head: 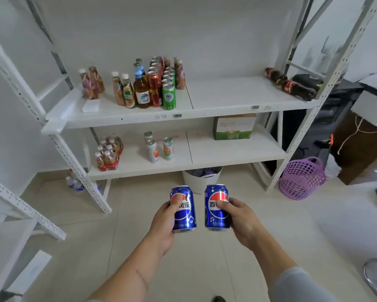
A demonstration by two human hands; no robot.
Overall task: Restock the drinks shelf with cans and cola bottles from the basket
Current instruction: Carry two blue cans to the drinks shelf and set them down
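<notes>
Gripping one blue Pepsi can [184,209] per hand, left hand [164,221] and right hand [241,221] should set both upright on the drinks shelf [237,99], beside the can rows [163,81].

A white metal rack [327,83] stands against a plain white wall [205,35] on pale floor tiles [194,258]. Right of the rack sits a brown cabinet [362,149]; left of it, part of another white rack [19,203]. Soft, even light.

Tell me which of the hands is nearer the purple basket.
Right. The right hand, gripping a blue can, is below-left of the purple basket on the floor. The left hand, gripping the other blue can, is further left.
</notes>
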